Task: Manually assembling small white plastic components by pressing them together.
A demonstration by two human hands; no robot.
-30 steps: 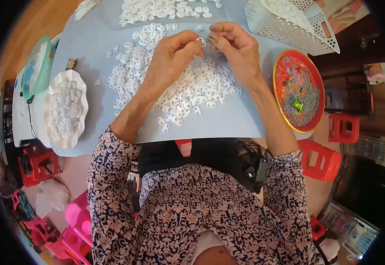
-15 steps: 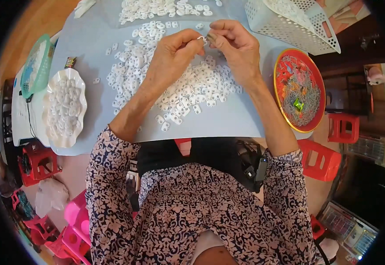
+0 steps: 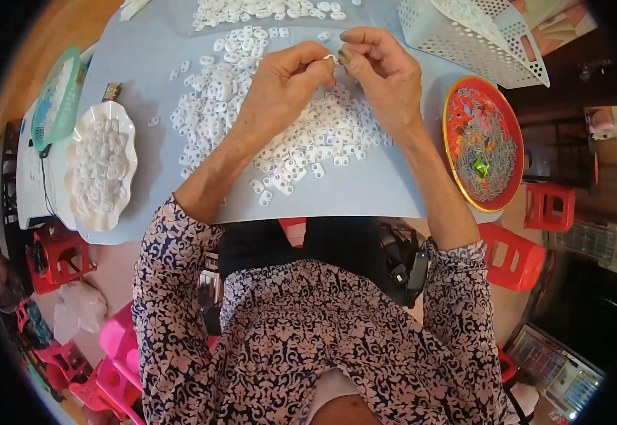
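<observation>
Above the pile of small white plastic pieces with holes (image 3: 216, 99), both my hands meet fingertip to fingertip. My left hand (image 3: 287, 85) pinches a small white plastic piece (image 3: 331, 58), mostly covered by the thumb and forefinger. Close beside it, my right hand (image 3: 386, 78) has its thumb and forefinger pressed together, the other fingers curled loosely. Whatever lies in that right pinch is too small to make out. To the right stands a red gold-rimmed plate (image 3: 517, 142) holding many thin grey pieces, like small springs, and a green wrapper (image 3: 481, 167).
A white scalloped dish (image 3: 130, 163) of white pieces stands at left, near a green basket (image 3: 73, 106). A pale perforated basket (image 3: 457, 49) is at the far right. More white pieces (image 3: 266, 8) lie along the far side. Red stools (image 3: 510, 256) stand below the table (image 3: 160, 205).
Both hands have shifted slightly, the right fingertips moving a little away from the left. The white piece remains in the left pinch. The whole view has moved slightly.
</observation>
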